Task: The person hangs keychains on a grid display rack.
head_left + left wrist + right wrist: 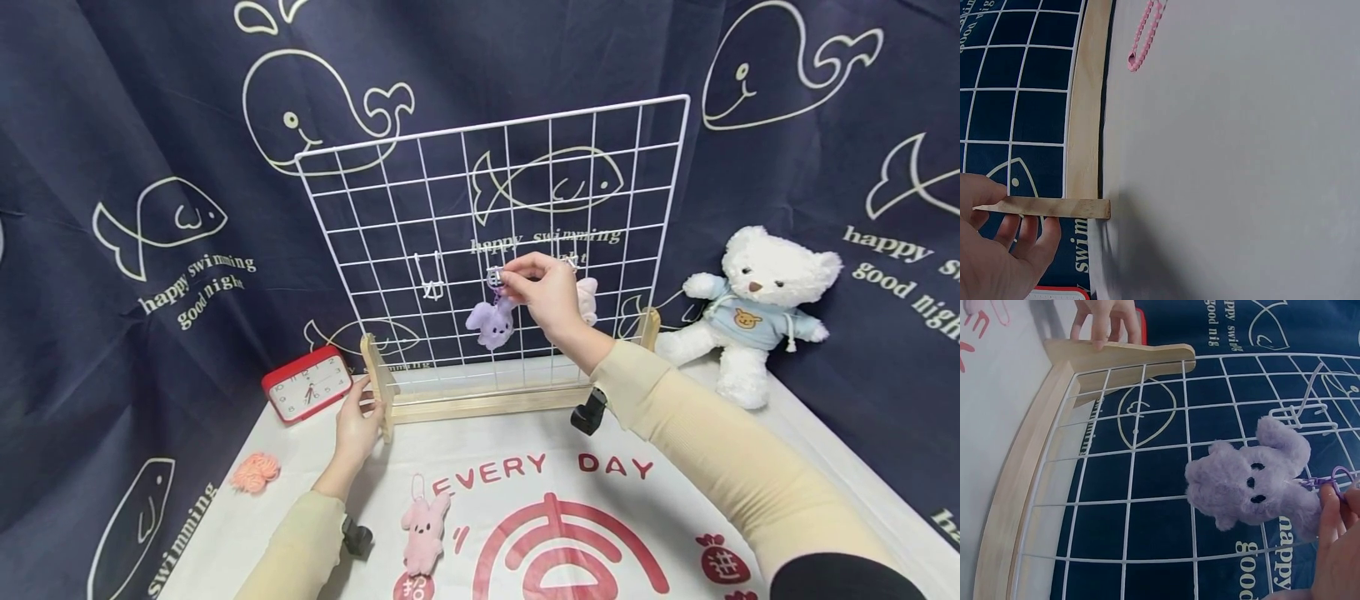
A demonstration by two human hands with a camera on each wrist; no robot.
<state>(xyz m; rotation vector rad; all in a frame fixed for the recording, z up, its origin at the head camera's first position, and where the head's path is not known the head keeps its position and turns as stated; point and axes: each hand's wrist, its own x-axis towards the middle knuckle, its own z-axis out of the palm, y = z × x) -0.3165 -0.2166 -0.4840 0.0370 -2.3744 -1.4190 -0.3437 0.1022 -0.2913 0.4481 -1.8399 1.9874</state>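
Note:
My right hand (551, 296) pinches the purple chain loop of a purple plush bunny keychain (492, 325), level with the middle of a white wire grid (420, 137). The bunny hangs in front of the wires; in the right wrist view the purple loop (1342, 478) shows at the fingertips. A metal hook behind the fingertips is partly hidden. Low on the left, my left hand (358, 423) grips the stand's wooden end foot (1047, 206), thumb on one side and fingers on the other. A white double-pronged hook (431, 279) is on the grid left of the bunny.
A pale plush (587, 302) hangs on the grid, partly behind my right hand. On the table lie a pink plush bunny keychain (425, 535) and a peach-coloured bundle (256, 472). A red clock (307, 385) stands left; a white teddy bear (757, 308) sits right.

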